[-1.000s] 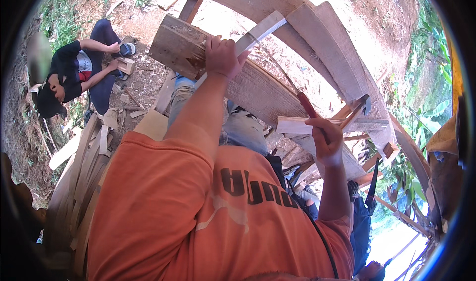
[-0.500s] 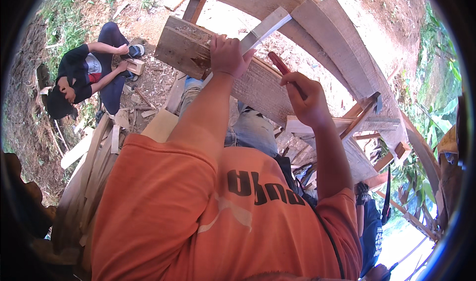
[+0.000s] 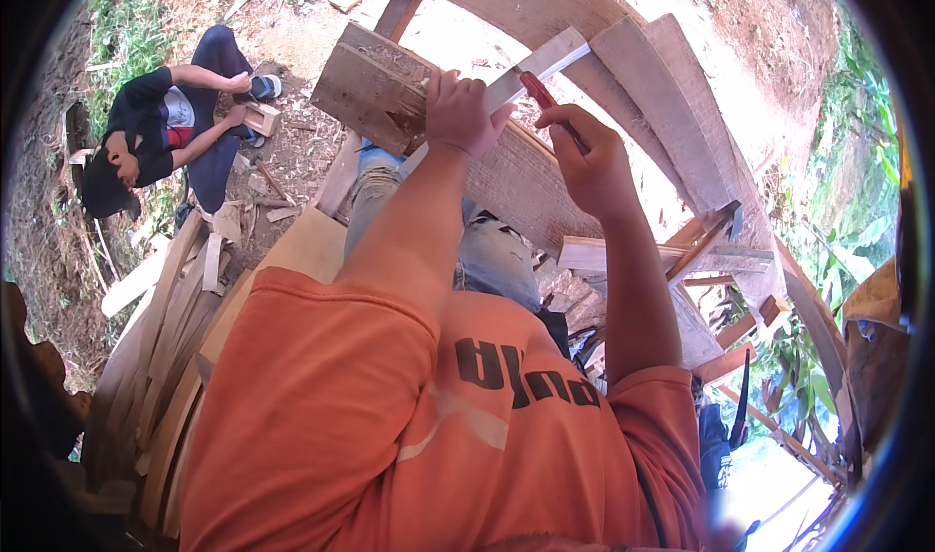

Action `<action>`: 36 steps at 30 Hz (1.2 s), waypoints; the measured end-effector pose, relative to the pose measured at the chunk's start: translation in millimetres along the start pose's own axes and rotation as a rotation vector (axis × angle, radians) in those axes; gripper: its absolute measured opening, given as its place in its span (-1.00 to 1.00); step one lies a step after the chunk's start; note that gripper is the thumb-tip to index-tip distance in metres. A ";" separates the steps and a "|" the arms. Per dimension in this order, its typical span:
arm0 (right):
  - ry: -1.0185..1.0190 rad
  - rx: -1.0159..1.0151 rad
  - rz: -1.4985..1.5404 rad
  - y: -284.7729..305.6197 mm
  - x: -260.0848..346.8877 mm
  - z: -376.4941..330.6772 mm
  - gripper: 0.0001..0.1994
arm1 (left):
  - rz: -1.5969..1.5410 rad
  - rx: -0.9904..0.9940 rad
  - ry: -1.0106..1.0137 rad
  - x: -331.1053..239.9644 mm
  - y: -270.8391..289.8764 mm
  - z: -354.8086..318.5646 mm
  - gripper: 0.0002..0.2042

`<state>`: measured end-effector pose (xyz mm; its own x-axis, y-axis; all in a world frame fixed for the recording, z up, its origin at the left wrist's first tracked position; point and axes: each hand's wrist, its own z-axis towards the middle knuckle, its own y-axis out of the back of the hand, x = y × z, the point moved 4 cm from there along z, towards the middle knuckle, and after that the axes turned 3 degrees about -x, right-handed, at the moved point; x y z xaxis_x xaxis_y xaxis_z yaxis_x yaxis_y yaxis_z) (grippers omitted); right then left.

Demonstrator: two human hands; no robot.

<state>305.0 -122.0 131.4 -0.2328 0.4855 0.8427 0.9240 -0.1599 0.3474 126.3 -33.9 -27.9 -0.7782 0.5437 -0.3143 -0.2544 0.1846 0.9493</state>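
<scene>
A pale, narrow wooden strip (image 3: 560,52) slants up from beside my knees over a thick plank (image 3: 521,177). My left hand (image 3: 466,115) is closed around the strip, with the thumb pointing toward the right. In my right hand (image 3: 590,152) is a slim red tool (image 3: 535,92); its upper end meets or overlaps the strip's edge. My fingers cover its lower part, so its exact kind does not show. The plank lies across in front of my legs, with a dark, splintered patch near my left wrist.
Wide boards (image 3: 648,94) stretch across the far side. A hammer-like tool (image 3: 723,230) rests on timber to the right. Curved strips (image 3: 166,357) are stacked at left. A co-worker (image 3: 161,133) sits at far left, hands near a small wooden block (image 3: 261,117).
My right hand has moved left and away from me, bringing the red tool to the strip. My left hand keeps its hold on the strip.
</scene>
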 end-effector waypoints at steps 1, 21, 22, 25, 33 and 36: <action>-0.006 0.032 -0.049 9.9 6.3 -11.4 -0.83 | -0.013 -0.008 0.013 0.1 0.7 -1.2 -0.41; -0.057 0.104 -0.062 103.9 22.6 -102.9 -0.82 | -0.015 0.024 0.062 -3.9 6.2 -1.3 -0.43; -0.034 0.116 -0.077 101.6 16.5 -95.0 -0.84 | -0.027 0.009 0.059 -3.9 6.4 -2.1 -0.43; -0.116 0.157 -0.079 69.3 4.7 -51.2 -0.87 | 0.074 0.008 0.032 -4.0 6.1 -2.1 -0.43; -0.046 0.095 -0.001 50.2 19.6 -41.1 -0.84 | 0.018 0.045 0.053 -1.6 0.5 -4.0 -0.43; -0.030 0.138 0.104 71.2 32.1 -65.1 -0.82 | 0.010 0.008 0.053 1.3 2.4 -0.4 -0.43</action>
<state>343.5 -173.7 210.0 -0.1269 0.4985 0.8576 0.9759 -0.0921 0.1979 124.5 -33.1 -26.0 -0.8103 0.5011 -0.3039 -0.2420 0.1861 0.9523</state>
